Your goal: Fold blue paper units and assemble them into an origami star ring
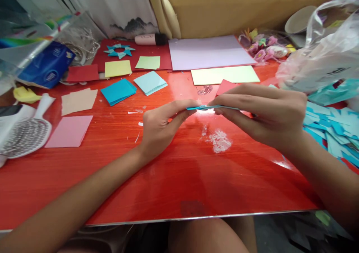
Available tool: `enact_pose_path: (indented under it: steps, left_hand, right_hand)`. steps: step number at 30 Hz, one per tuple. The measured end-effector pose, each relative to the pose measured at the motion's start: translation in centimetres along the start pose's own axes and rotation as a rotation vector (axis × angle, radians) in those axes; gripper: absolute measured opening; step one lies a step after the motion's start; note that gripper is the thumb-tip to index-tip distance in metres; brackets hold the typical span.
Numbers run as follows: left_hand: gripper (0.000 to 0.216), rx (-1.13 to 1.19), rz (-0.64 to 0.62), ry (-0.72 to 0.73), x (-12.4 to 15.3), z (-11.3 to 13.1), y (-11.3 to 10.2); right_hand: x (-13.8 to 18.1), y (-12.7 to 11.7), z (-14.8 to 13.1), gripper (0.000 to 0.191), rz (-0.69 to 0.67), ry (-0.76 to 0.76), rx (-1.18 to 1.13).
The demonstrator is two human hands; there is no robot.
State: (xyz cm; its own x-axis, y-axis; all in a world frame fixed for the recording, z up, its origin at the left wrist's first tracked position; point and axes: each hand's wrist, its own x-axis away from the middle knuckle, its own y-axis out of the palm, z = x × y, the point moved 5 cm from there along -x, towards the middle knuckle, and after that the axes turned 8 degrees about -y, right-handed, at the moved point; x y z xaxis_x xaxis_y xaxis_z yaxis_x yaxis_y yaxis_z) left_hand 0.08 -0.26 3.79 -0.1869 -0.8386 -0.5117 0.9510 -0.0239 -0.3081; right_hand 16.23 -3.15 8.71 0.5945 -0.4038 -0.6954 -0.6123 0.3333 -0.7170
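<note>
A thin piece of folded blue paper, seen almost edge-on, is held level above the red table between both hands. My left hand pinches its left end between thumb and fingers. At its other end my right hand grips it the same way, covering much of that side. A stack of blue paper squares and a stack of light blue squares lie beyond my left hand. Farther back, a blue ring of pointed folded pieces rests on dark red paper.
On the left are a hairbrush, pink paper, beige paper and a blue tissue pack. A lilac sheet lies at the back. A plastic bag and a pile of folded blue pieces occupy the right.
</note>
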Motion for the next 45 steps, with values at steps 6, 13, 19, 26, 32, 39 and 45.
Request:
enact_pose_path:
  steps: [6, 13, 19, 26, 32, 39, 45]
  left_hand:
    - [0.016, -0.011, -0.013, 0.030, -0.2, 0.2, -0.1]
    - [0.016, -0.024, -0.017, 0.059, -0.2, 0.3, -0.2]
    - [0.014, -0.047, 0.003, 0.044, -0.1, 0.4, -0.2]
    - [0.012, -0.183, 0.061, 0.021, -0.1, 0.5, -0.4]
    - [0.026, -0.068, -0.038, -0.175, -0.6, -0.6, 0.0]
    - [0.027, 0.055, -0.139, -0.328, -0.8, -1.5, 0.8]
    - [0.027, 0.079, -0.169, -0.351, -0.7, -1.6, 1.0]
  right_hand:
    - [-0.1, 0.0, -0.4, 0.019, 0.005, -0.078, 0.107]
    - [-0.2, -0.1, -0.5, 0.019, 0.001, -0.110, 0.139]
    - [0.0, 0.1, -0.3, 0.018, -0.003, -0.027, 0.096]
    - [-0.1, 0.7, 0.9, 0.011, -0.015, 0.376, -0.273]
    - [0.7, 3.0, 2.4, 0.020, -0.105, 0.739, -0.736]
    - [2.0, 4.7, 3.7, 0.021, -0.141, 0.842, -0.907]
    - [2.2, 5.1, 3.5, 0.021, -0.110, 0.873, -0.976]
